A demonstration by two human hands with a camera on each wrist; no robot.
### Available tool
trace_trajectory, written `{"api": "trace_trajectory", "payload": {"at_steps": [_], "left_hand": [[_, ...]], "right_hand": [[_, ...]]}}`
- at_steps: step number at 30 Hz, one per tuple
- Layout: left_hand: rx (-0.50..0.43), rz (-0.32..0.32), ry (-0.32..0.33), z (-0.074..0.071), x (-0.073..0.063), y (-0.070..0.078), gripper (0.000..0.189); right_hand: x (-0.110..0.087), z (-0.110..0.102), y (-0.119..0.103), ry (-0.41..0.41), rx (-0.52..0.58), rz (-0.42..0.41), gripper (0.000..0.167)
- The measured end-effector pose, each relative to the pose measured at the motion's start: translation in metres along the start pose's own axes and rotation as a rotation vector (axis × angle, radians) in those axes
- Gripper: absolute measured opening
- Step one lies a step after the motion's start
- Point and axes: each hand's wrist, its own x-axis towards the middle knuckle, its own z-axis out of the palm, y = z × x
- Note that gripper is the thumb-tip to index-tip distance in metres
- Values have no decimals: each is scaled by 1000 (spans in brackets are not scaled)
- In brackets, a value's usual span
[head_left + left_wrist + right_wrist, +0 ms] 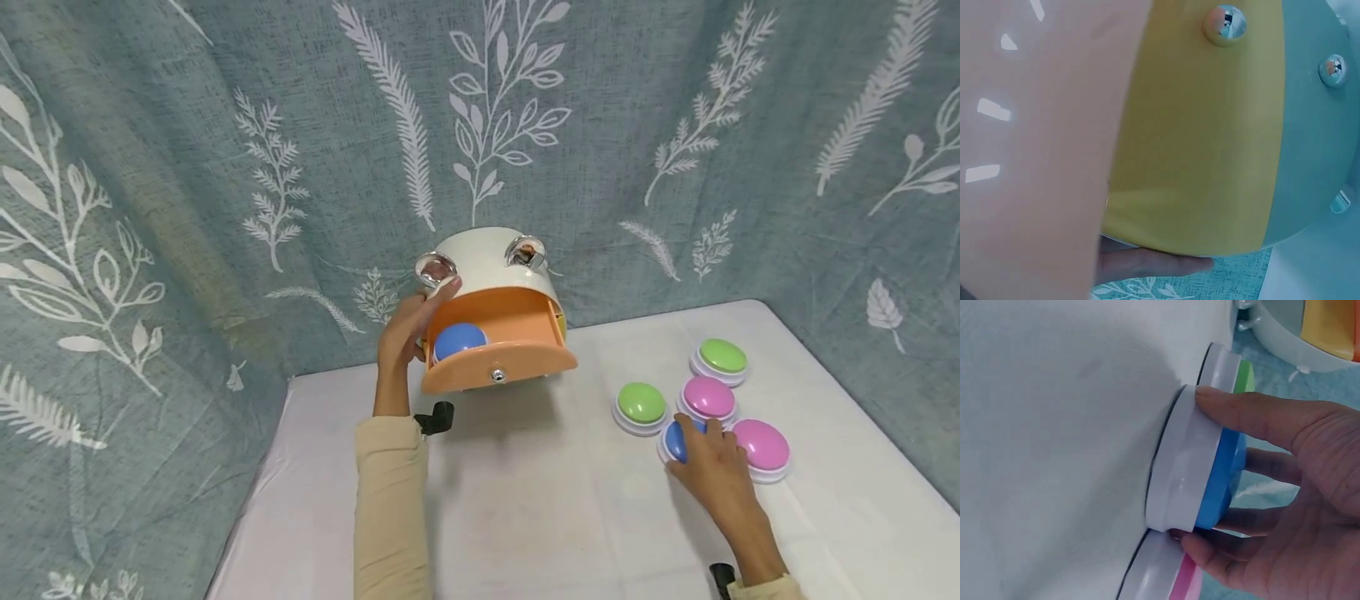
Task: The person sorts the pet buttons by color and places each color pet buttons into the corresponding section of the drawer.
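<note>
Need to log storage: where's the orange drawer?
In the head view, near centre, the orange drawer juts from the cabinet, right of the left hand.

glossy drawer front (pixel 467 375), metallic knob (pixel 498 376)

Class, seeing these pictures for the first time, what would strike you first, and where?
The eye likely falls first on the white cabinet, centre of the head view, its orange drawer open with a blue-topped disc inside. To its right, the right hand grips a second blue-topped disc beside green-topped discs and pink-topped discs.
</note>
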Motion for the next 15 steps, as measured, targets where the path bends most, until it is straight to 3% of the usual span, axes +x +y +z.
{"api": "trace_trajectory", "payload": {"at_steps": [7, 15], "left_hand": [[0, 13, 2, 3, 0, 3, 116], [6, 2, 17, 1, 2, 0, 113]], "right_hand": [[0, 0, 3, -23, 29, 26, 68], [6, -5, 3, 11, 50, -13, 65]]}}
